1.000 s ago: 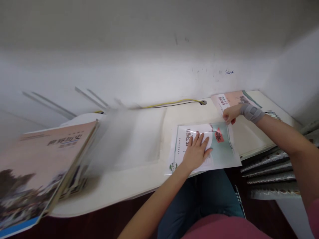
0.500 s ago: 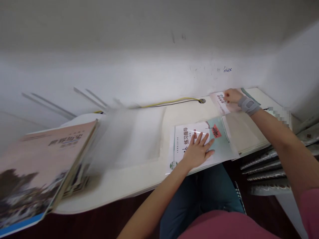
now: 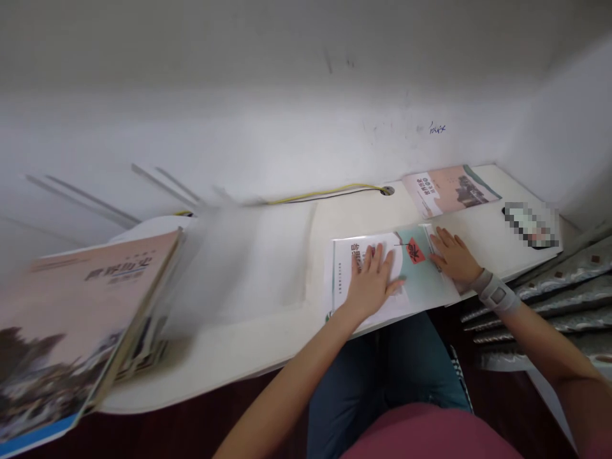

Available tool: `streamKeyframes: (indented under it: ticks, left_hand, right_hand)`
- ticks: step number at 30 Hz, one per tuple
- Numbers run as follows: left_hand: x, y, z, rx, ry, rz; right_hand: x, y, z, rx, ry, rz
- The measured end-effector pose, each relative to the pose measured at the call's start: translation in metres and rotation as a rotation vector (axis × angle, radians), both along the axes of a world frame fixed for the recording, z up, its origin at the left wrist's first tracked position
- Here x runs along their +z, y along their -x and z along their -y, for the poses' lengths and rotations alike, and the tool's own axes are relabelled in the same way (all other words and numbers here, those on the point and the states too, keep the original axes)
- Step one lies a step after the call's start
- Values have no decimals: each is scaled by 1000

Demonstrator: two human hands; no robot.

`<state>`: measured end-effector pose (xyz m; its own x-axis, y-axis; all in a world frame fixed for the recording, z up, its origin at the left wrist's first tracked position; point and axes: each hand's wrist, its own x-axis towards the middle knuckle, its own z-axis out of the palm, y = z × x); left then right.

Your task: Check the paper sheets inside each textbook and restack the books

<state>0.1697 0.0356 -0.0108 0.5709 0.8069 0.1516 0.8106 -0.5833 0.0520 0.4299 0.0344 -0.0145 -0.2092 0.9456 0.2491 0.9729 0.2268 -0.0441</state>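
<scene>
Along the near edge of the desk (image 3: 248, 331), right of its middle, a white-and-green booklet (image 3: 419, 284) lies flat under a clear cover (image 3: 442, 293); whether it is tucked fully inside cannot be told. The left hand (image 3: 369, 284) rests palm down on the white part, fingers spread; the right hand (image 3: 456, 258), a grey band (image 3: 498, 292) at its wrist, lies at the booklet's right edge, fingers a little apart, neither hand seen to pinch anything. Half a second ago the right hand was over the pink booklet (image 3: 449, 189); it has since come back to the near one, while the left has kept its place. So the work now seems to sit wholly with the white-and-green booklet, both hands probably steadying or smoothing it. Counted from near to far: two hands; one booklet beneath them; at the desk's left end, one pile of books (image 3: 138, 350), number unclear, with one large pink book (image 3: 90, 325) on top; between pile and booklet, clear sheets (image 3: 248, 261) too blurred to count; near the right end, one phone-like thing (image 3: 530, 224) hidden by pixelation; close to the far right corner, one pink booklet; along the far edge, one yellow cable (image 3: 315, 193) and at least one dark cable (image 3: 315, 198), running to one round hole (image 3: 387, 190).
</scene>
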Motion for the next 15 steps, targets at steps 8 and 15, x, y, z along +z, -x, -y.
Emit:
streamKeyframes:
  ticks: [8,15]
  left_hand:
    - [50,-41,-106,65,326,540]
    - [78,-92,-165,-122,1025,492]
  right_hand:
    - [4,-12,-41,-159,89,-867]
    - [19,-1,-40,-54,18,-1038]
